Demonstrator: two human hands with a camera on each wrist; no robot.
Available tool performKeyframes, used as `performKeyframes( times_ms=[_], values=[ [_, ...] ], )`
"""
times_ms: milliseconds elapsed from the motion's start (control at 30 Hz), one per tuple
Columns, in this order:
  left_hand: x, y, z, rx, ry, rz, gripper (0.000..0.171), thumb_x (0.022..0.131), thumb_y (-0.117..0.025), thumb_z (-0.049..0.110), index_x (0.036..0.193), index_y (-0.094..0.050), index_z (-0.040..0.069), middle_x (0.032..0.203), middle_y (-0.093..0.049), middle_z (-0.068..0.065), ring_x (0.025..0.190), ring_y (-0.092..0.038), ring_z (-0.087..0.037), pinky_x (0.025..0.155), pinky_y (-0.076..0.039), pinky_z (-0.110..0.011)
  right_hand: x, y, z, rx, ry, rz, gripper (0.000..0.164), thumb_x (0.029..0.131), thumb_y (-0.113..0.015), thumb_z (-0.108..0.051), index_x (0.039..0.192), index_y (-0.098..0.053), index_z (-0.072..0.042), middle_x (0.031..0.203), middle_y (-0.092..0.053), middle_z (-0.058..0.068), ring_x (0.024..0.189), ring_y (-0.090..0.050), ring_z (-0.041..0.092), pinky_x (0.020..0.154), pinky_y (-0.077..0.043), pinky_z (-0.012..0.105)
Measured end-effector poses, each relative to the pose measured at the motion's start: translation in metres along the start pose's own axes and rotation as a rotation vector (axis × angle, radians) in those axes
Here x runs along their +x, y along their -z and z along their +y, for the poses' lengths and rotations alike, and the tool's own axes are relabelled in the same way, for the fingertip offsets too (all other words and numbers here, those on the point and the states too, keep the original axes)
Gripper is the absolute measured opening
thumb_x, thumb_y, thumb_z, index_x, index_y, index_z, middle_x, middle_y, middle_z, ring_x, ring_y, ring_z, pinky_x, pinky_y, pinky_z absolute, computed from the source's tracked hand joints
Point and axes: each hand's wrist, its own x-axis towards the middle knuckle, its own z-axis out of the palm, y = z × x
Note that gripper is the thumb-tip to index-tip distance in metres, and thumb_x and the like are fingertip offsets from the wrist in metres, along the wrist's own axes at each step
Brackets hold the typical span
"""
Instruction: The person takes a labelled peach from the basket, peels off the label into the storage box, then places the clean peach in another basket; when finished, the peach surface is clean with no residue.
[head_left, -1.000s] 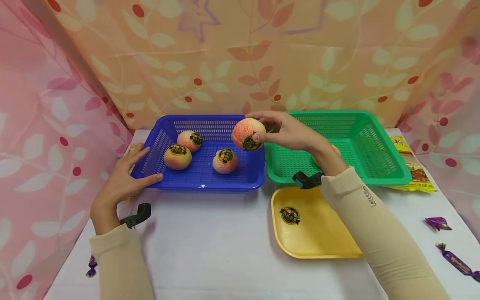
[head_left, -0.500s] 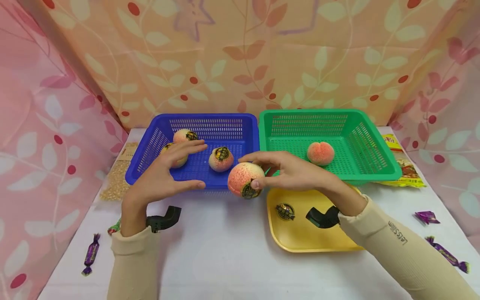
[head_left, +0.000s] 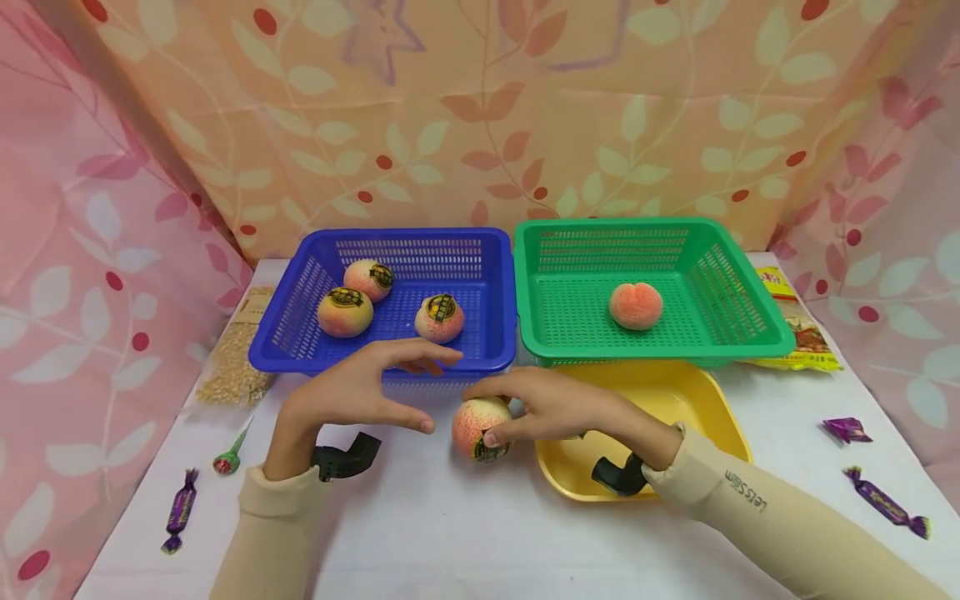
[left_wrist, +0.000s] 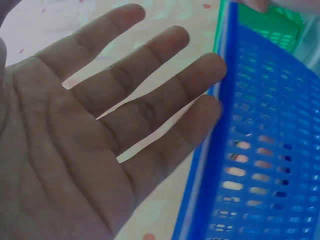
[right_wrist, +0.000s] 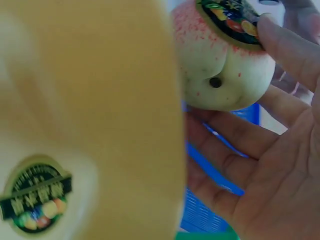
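My right hand [head_left: 555, 407] grips a pink-and-cream peach [head_left: 472, 421] with fingers and thumb, between the blue basket and the yellow tray [head_left: 727, 417]. The peach bears a black-and-gold label, which my thumb partly covers; in the right wrist view this label [right_wrist: 232, 20] shows close up. My left hand [head_left: 352, 392] holds nothing, its fingers apart and its thumb pointing toward the peach. The left wrist view shows its fingers [left_wrist: 165, 85] extended near the blue basket's rim; contact cannot be told. Three labelled peaches sit inside the blue basket [head_left: 258, 354].
A green basket [head_left: 780, 346] with one pink peach [head_left: 636, 307] adjoins the blue one. A loose label sticker [right_wrist: 37, 195] lies in the yellow tray. Bagged grain [head_left: 236, 367], a lollipop [head_left: 227, 461] and a purple candy [head_left: 180, 511] lie left; a yellow packet [head_left: 806, 337] and purple candies [head_left: 885, 502] lie right.
My right hand has brought the peach from above the blue basket down and toward me, in front of the baskets. My left hand has moved right from the blue basket's left edge toward the peach.
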Motion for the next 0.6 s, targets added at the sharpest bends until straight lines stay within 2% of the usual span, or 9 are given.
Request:
performKeyframes(
  times_ms=[67, 200, 333, 500, 600],
  values=[
    [0.002, -0.003, -0.001, 0.008, 0.014, -0.043, 0.076, 0.077, -0.09, 0.036, 0.144, -0.057, 0.028, 0.143, -0.06, 0.012, 0.124, -0.061, -0.018, 0.107, -0.05, -0.04, 0.003, -0.005, 0.003, -0.027, -0.006, -0.018, 0.046, 0.095, -0.073, -0.031, 0.138, -0.062, -0.019, 0.128, -0.068, -0.007, 0.112, -0.063, 0.01, 0.098, -0.055, 0.038],
    [0.007, -0.009, -0.001, 0.033, 0.034, -0.122, 0.077, 0.078, -0.088, 0.04, 0.146, -0.055, 0.028, 0.144, -0.058, 0.015, 0.122, -0.06, -0.012, 0.107, -0.05, -0.039, 0.007, -0.012, 0.007, -0.072, -0.022, -0.055, 0.045, 0.095, -0.072, -0.032, 0.137, -0.063, -0.018, 0.124, -0.071, -0.007, 0.105, -0.065, 0.009, 0.091, -0.052, 0.036],
    [0.011, -0.016, -0.004, 0.038, 0.042, -0.2, 0.079, 0.081, -0.086, 0.041, 0.149, -0.051, 0.024, 0.148, -0.056, 0.009, 0.123, -0.06, -0.016, 0.107, -0.05, -0.041, 0.009, -0.014, 0.01, -0.09, -0.032, -0.067, 0.044, 0.095, -0.071, -0.035, 0.136, -0.064, -0.02, 0.121, -0.072, -0.008, 0.102, -0.065, 0.008, 0.088, -0.046, 0.033],
    [0.016, -0.023, -0.009, 0.016, 0.068, -0.279, 0.085, 0.081, -0.087, 0.036, 0.154, -0.045, 0.018, 0.153, -0.052, 0.002, 0.127, -0.059, -0.03, 0.109, -0.048, -0.049, 0.009, -0.017, 0.011, -0.124, -0.016, -0.001, 0.043, 0.094, -0.073, -0.035, 0.134, -0.066, -0.019, 0.126, -0.071, -0.007, 0.114, -0.066, 0.013, 0.099, -0.052, 0.036],
    [0.019, -0.027, -0.016, 0.0, 0.084, -0.298, 0.088, 0.08, -0.088, 0.033, 0.154, -0.044, 0.019, 0.154, -0.051, 0.003, 0.127, -0.059, -0.031, 0.109, -0.048, -0.052, 0.008, -0.017, 0.01, -0.17, -0.033, 0.059, 0.044, 0.091, -0.077, -0.034, 0.131, -0.069, -0.02, 0.127, -0.071, -0.006, 0.12, -0.066, 0.016, 0.103, -0.053, 0.039]
  ],
)
